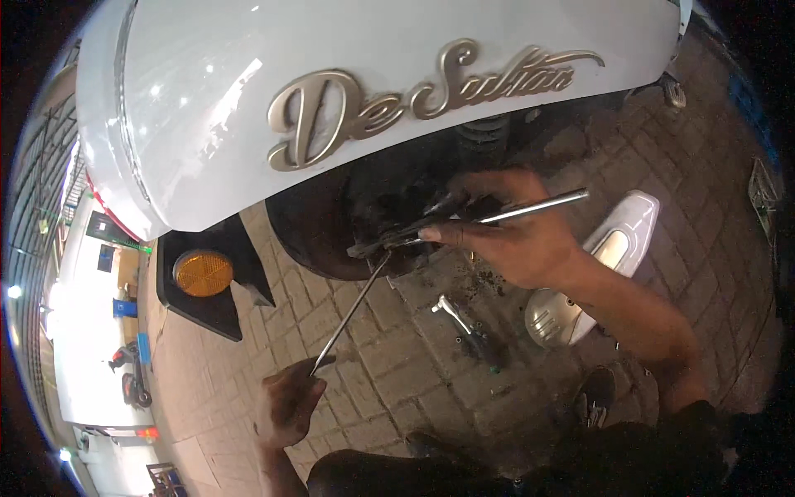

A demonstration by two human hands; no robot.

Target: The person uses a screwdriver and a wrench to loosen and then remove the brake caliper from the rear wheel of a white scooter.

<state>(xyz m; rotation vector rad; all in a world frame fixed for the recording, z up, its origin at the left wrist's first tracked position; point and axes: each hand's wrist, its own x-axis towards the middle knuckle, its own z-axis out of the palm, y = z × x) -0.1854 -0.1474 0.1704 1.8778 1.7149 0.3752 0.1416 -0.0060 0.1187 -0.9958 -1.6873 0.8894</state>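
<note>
My left hand (290,406), low and left of centre, is closed round the lower end of a thin metal rod (352,306). The rod slants up to a dark, greasy part (368,248) beside the black wheel (306,232), under a glossy white scooter body panel (207,83). Reaching in from the right, my right hand (522,240) pinches a bright silver rod (538,205), whose inner end points at the same dark part. Both rod tips meet close together there. Shadow hides the detail around them, and neither tool's exact kind can be made out.
A ratchet wrench (464,323) lies on the paving bricks (397,348) between my arms. Right of it rests a white and beige cover (638,224), partly behind my right forearm. A black mudguard with an orange reflector (203,273) hangs at left.
</note>
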